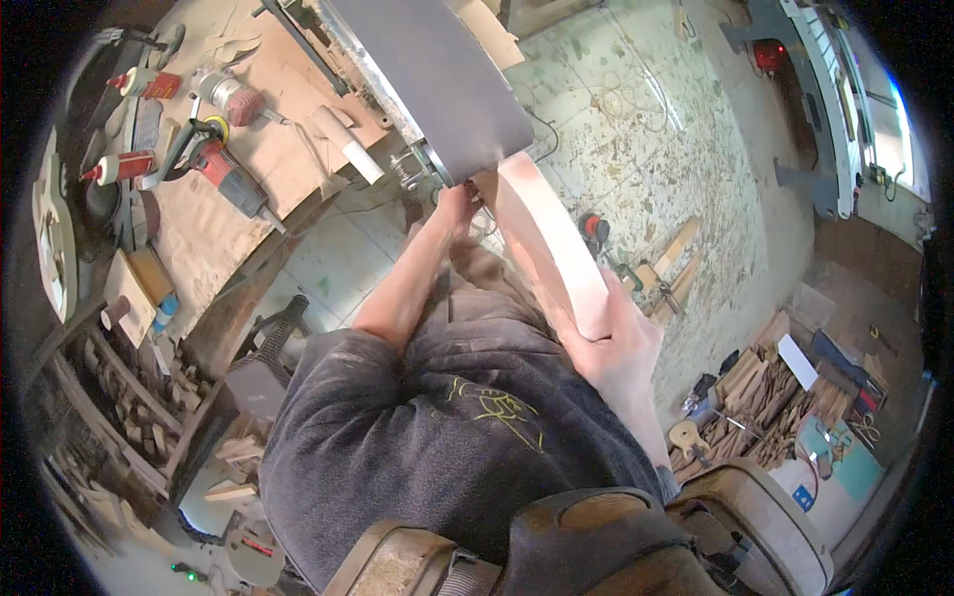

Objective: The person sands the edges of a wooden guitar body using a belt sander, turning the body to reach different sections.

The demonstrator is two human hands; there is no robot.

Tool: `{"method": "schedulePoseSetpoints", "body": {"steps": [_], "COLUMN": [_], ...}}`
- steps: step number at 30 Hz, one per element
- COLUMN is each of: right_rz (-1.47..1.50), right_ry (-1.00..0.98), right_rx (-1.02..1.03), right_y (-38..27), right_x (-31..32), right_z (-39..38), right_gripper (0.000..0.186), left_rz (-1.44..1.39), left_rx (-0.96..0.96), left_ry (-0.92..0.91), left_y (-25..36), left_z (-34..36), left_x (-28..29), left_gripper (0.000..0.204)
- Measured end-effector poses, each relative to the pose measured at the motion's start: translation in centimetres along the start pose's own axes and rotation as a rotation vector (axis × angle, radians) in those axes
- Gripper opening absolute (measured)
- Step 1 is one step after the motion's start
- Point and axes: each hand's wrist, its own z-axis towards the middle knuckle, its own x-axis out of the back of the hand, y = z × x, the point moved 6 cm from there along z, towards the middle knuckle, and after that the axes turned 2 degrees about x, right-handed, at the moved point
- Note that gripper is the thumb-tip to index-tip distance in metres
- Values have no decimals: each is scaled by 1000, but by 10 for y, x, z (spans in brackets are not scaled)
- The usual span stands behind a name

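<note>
A long, pale, curved wooden piece (pixel 547 233) runs from the rounded end of a belt sander (pixel 452 84) back toward my body on the right. Its far end meets the dark sanding belt. My right hand (pixel 624 333) is closed around the near end of the wood. Close under the sander's roller, my left hand (pixel 459 207) is closed at the far end of the piece, its fingers partly hidden by the wood and the belt.
A workbench (pixel 224 238) on the left carries a red-and-black polisher (pixel 224 174), another power tool (pixel 234 97), red-and-white bottles (pixel 127 167) and a white roll (pixel 348 149). Wood scraps (pixel 755 387) are heaped at right. Cables and a clamp (pixel 651 283) lie on the dusty floor.
</note>
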Motion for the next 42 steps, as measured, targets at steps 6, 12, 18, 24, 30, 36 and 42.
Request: {"method": "schedulePoseSetpoints", "body": {"steps": [6,12,18,24,30,36,42], "right_rz": [4,-44,-147,-172,-35,-144,-104], "right_ry": [49,143,150,178,225,134,68], "right_rx": [28,87,103,-62,-108,-6,48], "right_y": [-8,-17,-21,-13,-27,-30,-35], "right_x": [26,61,108,163,189,168,132], "right_z": [-1,-11,-28,-55,-55,-42,-24], "right_gripper": [59,58,63,58,59,63,63], "left_rz": [-8,37,66,70,58,76,12], "left_rx": [-188,-317,-205,-151,-176,-169,-167], "left_ry": [71,-49,-93,-200,-220,-166,-147], "left_y": [21,52,54,39,39,40,43], "left_z": [-19,-63,-108,-156,-183,-165,-127], "left_x": [-8,-46,-85,-116,-127,-116,-89], "left_gripper": [37,34,36,54,55,53,41]}}
